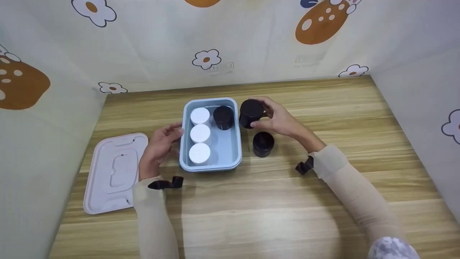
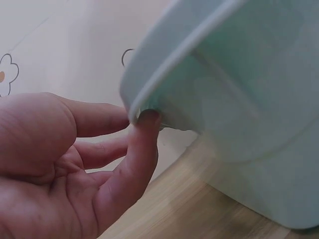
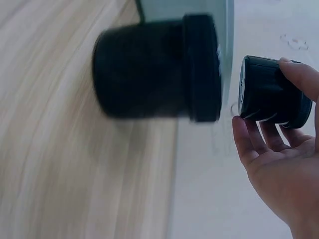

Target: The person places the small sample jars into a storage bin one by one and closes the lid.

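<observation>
My right hand (image 1: pixel 278 117) grips a black screw-lid jar (image 1: pixel 251 110) just to the right of a light blue plastic bin (image 1: pixel 238 153). In the right wrist view this jar (image 3: pixel 271 92) is clear of the tabletop, thumb on one side and fingers on the other. My left hand (image 1: pixel 160 145) holds the bin's left rim; in the left wrist view its fingertips meet under the rim (image 2: pixel 164 69). Inside the bin, three white-lidded jars (image 1: pixel 200 133) form a left column, and a black jar (image 1: pixel 223 117) stands at the back right. Another black jar (image 1: pixel 263 144) stands on the table nearer me.
A pale lid (image 1: pixel 104 180) with a recessed handle lies flat on the wood-grain table (image 1: pixel 251 216), left of the bin and partly behind my left forearm. A patterned wall covering (image 1: pixel 251 46) rises behind the table and at both sides.
</observation>
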`<control>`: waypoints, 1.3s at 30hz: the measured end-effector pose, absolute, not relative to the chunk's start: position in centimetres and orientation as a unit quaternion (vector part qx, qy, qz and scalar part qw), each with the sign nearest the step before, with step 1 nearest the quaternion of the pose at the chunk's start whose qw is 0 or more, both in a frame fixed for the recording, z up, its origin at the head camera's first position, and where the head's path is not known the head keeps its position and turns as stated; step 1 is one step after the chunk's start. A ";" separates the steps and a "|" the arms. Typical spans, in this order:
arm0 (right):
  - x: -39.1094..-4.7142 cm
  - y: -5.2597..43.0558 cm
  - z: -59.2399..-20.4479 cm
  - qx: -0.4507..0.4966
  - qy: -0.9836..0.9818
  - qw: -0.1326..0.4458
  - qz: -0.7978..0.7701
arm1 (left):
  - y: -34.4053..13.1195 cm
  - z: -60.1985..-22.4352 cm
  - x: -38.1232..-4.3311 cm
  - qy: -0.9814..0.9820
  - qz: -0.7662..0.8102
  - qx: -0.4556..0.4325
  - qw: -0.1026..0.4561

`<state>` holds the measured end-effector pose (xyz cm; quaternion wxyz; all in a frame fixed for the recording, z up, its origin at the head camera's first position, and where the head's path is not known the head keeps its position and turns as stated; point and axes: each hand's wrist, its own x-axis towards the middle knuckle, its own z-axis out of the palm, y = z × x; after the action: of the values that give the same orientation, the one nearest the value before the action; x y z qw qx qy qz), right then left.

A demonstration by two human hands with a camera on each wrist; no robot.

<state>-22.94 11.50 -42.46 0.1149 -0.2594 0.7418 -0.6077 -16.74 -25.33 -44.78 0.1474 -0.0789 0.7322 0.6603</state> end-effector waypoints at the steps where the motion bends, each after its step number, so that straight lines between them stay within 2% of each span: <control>1: -22.8 11.3 -42.3 -0.266 0.739 0.114 -0.608 | -25.3 -44.8 -16.8 0.731 0.662 -0.077 0.146; 24: -22.0 6.5 -40.1 -0.297 0.769 0.132 -0.551 | -25.5 -45.1 -16.8 0.721 0.675 -0.057 0.146; 39: -22.9 3.7 -40.4 -0.348 0.845 0.126 -0.386 | -25.7 -45.0 -16.9 0.719 0.675 -0.078 0.148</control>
<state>-22.91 3.67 -40.37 0.1262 -0.3476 0.8451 -0.3862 -16.95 -25.72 -44.99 0.1481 -0.0783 0.7186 0.6750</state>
